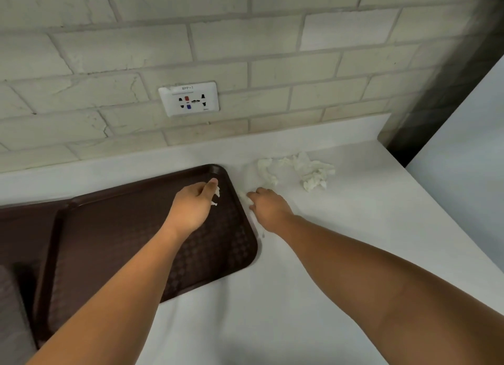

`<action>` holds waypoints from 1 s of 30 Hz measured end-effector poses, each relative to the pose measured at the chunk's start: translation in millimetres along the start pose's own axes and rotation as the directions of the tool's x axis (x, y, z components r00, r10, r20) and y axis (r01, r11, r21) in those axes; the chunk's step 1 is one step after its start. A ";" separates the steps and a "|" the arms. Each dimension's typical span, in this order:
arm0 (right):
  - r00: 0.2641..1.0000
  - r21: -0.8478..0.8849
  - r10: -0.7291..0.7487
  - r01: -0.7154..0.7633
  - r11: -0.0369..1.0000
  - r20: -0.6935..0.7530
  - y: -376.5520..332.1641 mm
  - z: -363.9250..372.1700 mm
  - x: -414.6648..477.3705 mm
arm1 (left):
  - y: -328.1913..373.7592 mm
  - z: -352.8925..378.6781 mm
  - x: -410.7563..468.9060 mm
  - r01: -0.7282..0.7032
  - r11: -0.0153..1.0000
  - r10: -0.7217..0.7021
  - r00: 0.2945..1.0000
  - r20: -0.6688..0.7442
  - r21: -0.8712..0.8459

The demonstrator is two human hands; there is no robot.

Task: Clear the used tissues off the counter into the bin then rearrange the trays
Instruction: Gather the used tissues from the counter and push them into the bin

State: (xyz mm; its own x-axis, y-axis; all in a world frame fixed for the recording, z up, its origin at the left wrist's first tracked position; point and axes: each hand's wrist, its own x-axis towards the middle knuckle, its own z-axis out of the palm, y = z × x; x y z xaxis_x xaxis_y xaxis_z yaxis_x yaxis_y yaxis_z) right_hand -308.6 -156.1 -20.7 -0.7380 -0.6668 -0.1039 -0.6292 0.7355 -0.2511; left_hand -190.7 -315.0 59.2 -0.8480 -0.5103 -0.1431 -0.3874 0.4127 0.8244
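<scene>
head view: left hand pinches a tissue scrap above the tray, at its far corner, probably to clear the tray before rearranging. right hand curls onto a second scrap on the counter, just beside the tray edge (grip not confirmable). crumpled tissues lie beyond, near the wall. bin is not visible.

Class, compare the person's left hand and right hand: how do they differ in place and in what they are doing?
The left hand is over the brown tray; the right hand is on the white counter beside it. The left hand pinches tissue scraps; the right hand touches a loose scrap lying flat. Both reach forward for tissue.
</scene>
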 end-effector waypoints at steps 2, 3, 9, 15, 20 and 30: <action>1.000 0.046 0.026 -0.027 0.999 0.012 3.8 -1.4 2.2 | -1.7 -0.5 -3.0 0.009 0.999 -0.009 1.000 0.006 -0.037; 0.999 0.076 0.038 -0.037 0.996 -0.008 6.3 -2.4 1.0 | -2.4 0.4 -3.9 0.012 0.997 -0.011 1.000 0.017 -0.080; 0.980 0.317 0.137 -0.085 0.945 -0.145 15.7 -20.3 -31.8 | -3.6 19.2 -8.4 0.030 0.982 -0.003 0.990 0.140 -0.187; 0.945 0.373 0.278 -0.199 0.906 -0.172 32.8 -33.6 -73.4 | 2.1 52.0 -7.2 -0.287 0.906 0.200 0.938 0.283 0.311; 0.928 0.442 0.342 -0.247 0.863 -0.149 50.2 -36.3 -101.0 | 10.1 87.3 -2.8 -0.402 0.672 0.116 0.887 0.447 0.622; 0.871 0.479 0.472 -0.359 0.801 -0.138 83.5 -39.6 -165.2 | 16.8 115.1 -8.9 -0.498 0.490 0.172 0.860 0.481 0.715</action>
State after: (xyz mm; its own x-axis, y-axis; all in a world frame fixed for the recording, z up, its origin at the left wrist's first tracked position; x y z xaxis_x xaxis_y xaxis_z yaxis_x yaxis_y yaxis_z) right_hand -248.8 20.2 13.6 -0.9732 -0.2167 -0.0765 -0.1224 0.7707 -0.6253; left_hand -231.3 -216.6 11.3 -0.9696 -0.0046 -0.2448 -0.0260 0.9961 0.0840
